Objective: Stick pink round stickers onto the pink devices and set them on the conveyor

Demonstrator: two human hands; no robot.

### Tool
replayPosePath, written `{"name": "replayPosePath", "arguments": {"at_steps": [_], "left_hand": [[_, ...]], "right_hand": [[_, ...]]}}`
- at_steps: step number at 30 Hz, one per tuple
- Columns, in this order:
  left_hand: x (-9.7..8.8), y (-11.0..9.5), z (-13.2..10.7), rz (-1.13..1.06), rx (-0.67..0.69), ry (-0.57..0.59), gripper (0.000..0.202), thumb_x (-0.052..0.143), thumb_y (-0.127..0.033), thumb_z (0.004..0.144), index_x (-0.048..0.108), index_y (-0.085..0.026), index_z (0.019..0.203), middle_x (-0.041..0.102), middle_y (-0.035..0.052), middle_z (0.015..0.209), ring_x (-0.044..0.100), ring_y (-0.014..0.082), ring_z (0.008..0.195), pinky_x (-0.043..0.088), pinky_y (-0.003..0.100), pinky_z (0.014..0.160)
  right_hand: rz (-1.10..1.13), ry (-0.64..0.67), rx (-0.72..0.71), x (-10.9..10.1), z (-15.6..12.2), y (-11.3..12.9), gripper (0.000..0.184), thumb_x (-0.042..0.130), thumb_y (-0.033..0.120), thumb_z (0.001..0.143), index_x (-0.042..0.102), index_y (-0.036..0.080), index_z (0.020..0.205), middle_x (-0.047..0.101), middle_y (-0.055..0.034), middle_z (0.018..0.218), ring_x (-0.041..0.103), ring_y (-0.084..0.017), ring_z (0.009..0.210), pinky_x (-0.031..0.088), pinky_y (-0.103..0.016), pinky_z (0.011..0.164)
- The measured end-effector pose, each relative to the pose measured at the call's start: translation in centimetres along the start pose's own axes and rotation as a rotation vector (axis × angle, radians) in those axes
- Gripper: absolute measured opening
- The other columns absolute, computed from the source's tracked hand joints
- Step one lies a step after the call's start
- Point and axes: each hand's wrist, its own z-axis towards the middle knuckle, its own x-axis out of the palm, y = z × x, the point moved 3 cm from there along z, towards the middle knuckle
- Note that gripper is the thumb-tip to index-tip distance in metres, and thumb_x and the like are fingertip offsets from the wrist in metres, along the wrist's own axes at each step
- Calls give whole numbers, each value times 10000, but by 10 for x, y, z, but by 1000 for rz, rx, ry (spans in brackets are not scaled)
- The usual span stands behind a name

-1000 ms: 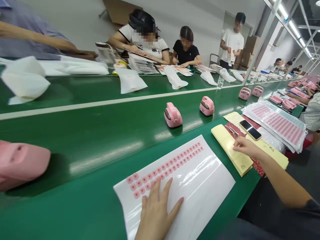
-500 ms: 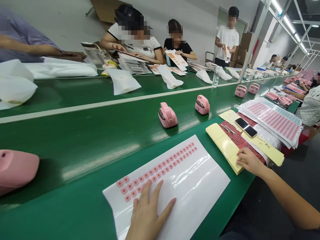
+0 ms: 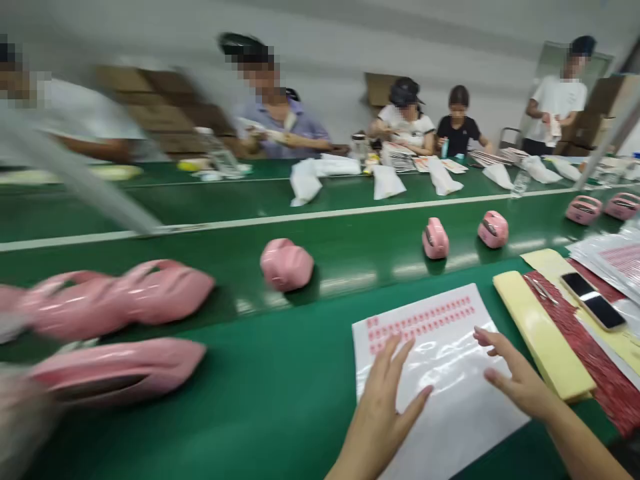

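Note:
A glossy white sheet with rows of small pink stickers (image 3: pixel 430 353) lies on the green bench. My left hand (image 3: pixel 385 427) rests flat on its lower left part, fingers apart, holding nothing. My right hand (image 3: pixel 515 380) touches the sheet's right side with spread fingers and holds nothing. Beside it lies a long pale yellow pad (image 3: pixel 543 333). Further right, a smartphone (image 3: pixel 593 301) and metal tweezers (image 3: pixel 543 290) rest on a red patterned mat (image 3: pixel 595 350). Pink plastic devices (image 3: pixel 435 239) stand in a row along the belt.
A green conveyor belt (image 3: pixel 340 250) with a white line runs across the view. Blurred pink devices (image 3: pixel 115 300) lie at the left. Across the belt, seated co-workers (image 3: pixel 457 123) handle papers behind white bags (image 3: pixel 387 181). A standing person (image 3: pixel 555 107) is at the far right.
My view has swung left, and the scene is now blurred at the left. My right hand has moved from the yellow pad onto the sticker sheet.

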Motion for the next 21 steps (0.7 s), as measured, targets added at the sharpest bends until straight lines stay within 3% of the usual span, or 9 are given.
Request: {"name": "replayPosePath", "arguments": {"at_steps": [2, 4, 6, 8, 10, 13, 17, 21], "left_hand": [[-14, -7, 2, -133, -52, 2, 554, 550, -341, 752, 374, -293, 1275, 442, 64, 1326, 417, 242, 1200, 397, 373, 949], [-35, 5, 16, -248, -152, -156, 493, 621, -356, 676, 513, -268, 1149, 561, 70, 1198, 515, 254, 1096, 432, 369, 901], [-62, 37, 38, -407, -304, -406, 402, 666, -355, 603, 597, -216, 974, 654, 67, 958, 609, 229, 891, 495, 318, 736], [-90, 81, 63, -626, -513, -612, 396, 677, -329, 587, 569, -172, 934, 600, -16, 580, 573, 134, 500, 437, 222, 456], [-116, 119, 90, -649, -587, -703, 389, 579, -319, 705, 477, -152, 1042, 465, -97, 433, 414, 65, 317, 312, 164, 345], [-141, 160, 120, -651, -658, -723, 280, 445, -280, 831, 426, -134, 1069, 437, -108, 445, 368, 39, 295, 296, 145, 337], [-133, 175, 140, -611, -644, -597, 247, 444, -355, 862, 530, -125, 887, 516, -57, 549, 468, 57, 387, 399, 190, 386], [-99, 151, 143, -506, -464, -483, 267, 439, -392, 832, 552, -154, 876, 474, -55, 364, 568, 153, 417, 479, 270, 475]], "right_hand": [[-171, 73, -96, 36, 12, -7, 546, 463, 371, 820, 305, 273, 1333, 471, -104, 1258, 447, -255, 1143, 407, -426, 919], [-308, 115, -222, 62, 18, -15, 591, 484, 313, 802, 272, 264, 1352, 478, -115, 1257, 454, -276, 1139, 404, -455, 917], [-405, 143, -330, 78, 21, -24, 633, 486, 260, 795, 220, 281, 1369, 507, -102, 1237, 472, -287, 1125, 410, -474, 901], [-462, 150, -389, 84, 21, -31, 668, 471, 222, 802, 151, 304, 1382, 526, -75, 1229, 479, -279, 1126, 409, -470, 902], [-489, 144, -413, 84, 20, -34, 683, 456, 210, 814, 100, 316, 1388, 534, -56, 1226, 489, -265, 1123, 412, -450, 904], [-498, 142, -433, 85, 19, -35, 690, 456, 222, 822, 75, 332, 1386, 540, -43, 1226, 505, -266, 1110, 422, -446, 890], [-426, 153, -407, 87, 20, -38, 723, 488, 244, 812, 56, 352, 1381, 526, -52, 1245, 510, -281, 1103, 420, -461, 889], [-207, 169, -209, 80, 33, -30, 784, 520, 293, 796, 2, 339, 1382, 541, -73, 1227, 527, -279, 1083, 414, -484, 890]]}}
